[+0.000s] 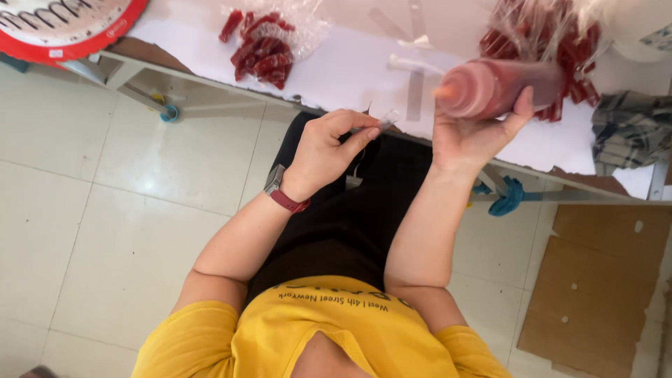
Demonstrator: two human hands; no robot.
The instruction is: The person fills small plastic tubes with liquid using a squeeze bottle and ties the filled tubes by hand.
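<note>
Red sauce bottle point(500, 87) in my right hand point(469, 136), upper right, grip closed round it, tilted sideways, nozzle toward the clear tube point(388, 120) pinched in my left hand point(325, 150) at centre (off the surface point(350, 70), easier aiming).

Right hand point(470, 136) holds red squeeze bottle point(500, 87) sideways; left hand point(329, 150) pinches thin clear tube point(386, 120).

At your eleven o'clock lies a clear bag of red sticks point(262, 43); at one o'clock a bigger clear bag of red sticks point(560, 42); far left, a red-rimmed round sign point(66, 28).
</note>
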